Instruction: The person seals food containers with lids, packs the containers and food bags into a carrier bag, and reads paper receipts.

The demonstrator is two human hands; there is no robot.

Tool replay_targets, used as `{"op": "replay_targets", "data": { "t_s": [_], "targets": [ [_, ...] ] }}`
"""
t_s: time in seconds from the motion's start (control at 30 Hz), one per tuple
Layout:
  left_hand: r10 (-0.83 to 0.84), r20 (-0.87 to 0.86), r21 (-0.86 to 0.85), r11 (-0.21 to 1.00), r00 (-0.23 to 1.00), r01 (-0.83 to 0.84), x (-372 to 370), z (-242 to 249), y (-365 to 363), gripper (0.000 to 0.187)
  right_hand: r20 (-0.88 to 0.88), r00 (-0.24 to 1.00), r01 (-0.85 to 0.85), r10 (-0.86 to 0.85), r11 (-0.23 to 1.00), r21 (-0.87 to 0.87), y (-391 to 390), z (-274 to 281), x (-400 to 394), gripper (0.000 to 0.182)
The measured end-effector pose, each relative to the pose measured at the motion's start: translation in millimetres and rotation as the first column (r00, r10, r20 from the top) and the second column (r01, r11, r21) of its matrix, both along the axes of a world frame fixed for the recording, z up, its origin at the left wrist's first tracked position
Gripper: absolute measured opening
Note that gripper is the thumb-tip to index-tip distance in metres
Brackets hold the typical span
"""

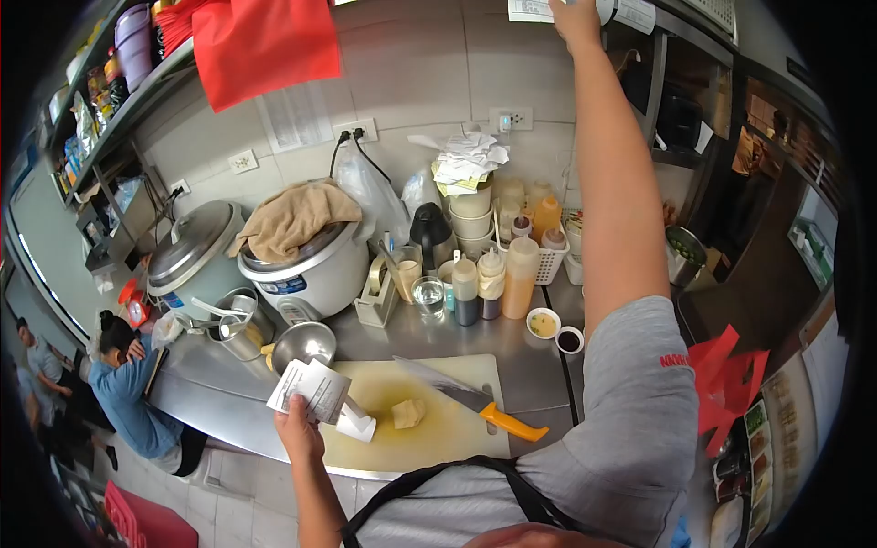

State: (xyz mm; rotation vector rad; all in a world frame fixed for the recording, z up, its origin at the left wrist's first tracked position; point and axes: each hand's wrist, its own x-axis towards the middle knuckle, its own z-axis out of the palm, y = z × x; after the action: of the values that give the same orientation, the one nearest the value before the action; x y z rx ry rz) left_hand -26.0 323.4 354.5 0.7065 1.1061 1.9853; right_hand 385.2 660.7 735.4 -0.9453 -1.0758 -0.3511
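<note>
Several printed paper slips (pixel 315 388) are gripped in my left hand (pixel 300 431), its thumb pressed over them, above the left side of a cutting board (pixel 475 438). My right hand (pixel 577 26) is stretched up to the shelf edge at the top. A printed slip (pixel 533 10) is at its fingers, which are partly cut off by the frame; they look closed on it. Another slip (pixel 635 15) hangs just to the right. On the board lie a pale yellowish block of food (pixel 408 414) and a knife (pixel 457 391) with an orange handle.
Behind the board stand squeeze bottles (pixel 520 274), a glass of water (pixel 427 294) and sauce cups (pixel 544 322). A metal bowl (pixel 306 345) and a towel-topped rice cooker (pixel 306 279) are to the left. A person in blue (pixel 146 402) sits at far left.
</note>
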Motion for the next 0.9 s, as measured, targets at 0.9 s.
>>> {"op": "replay_targets", "data": {
  "t_s": [0.9],
  "targets": [
    [-0.208, 0.352, 0.197, 0.97, 0.913, 0.145, -46, 45, -54, 0.03, -0.545, -0.502, -0.425, 0.672, -0.74, -0.521, -230, -371, -306, 0.059]
  ]
}}
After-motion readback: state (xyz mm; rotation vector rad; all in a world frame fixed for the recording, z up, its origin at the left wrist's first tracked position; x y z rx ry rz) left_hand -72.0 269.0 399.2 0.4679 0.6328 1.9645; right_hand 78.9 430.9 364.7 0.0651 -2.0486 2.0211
